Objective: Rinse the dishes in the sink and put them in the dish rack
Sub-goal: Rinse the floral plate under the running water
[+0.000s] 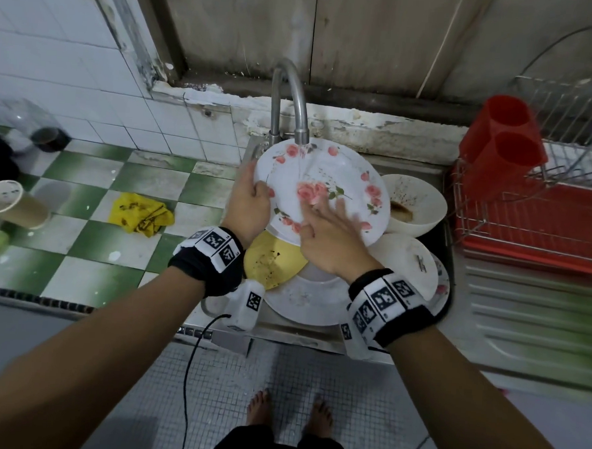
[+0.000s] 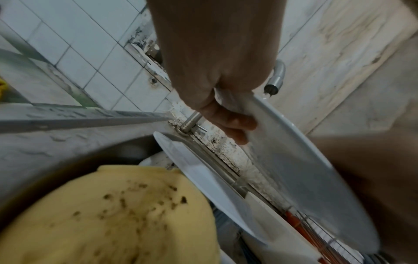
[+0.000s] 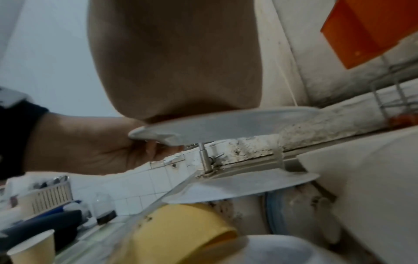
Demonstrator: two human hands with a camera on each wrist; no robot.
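Floral plate [image 1: 328, 178]: wet, slippery, rigid, breakable; left hand [image 1: 249, 201] fingers pinch rim at nine o'clock, right hand [image 1: 331, 240] fingers spread flat on its face.

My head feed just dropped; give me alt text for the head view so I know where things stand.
The left hand grips the rim of a rose-patterned plate under the running faucet while the right hand lies flat on its face. Dirty dishes, including a yellow plate, wait below; the red dish rack stands to the right.
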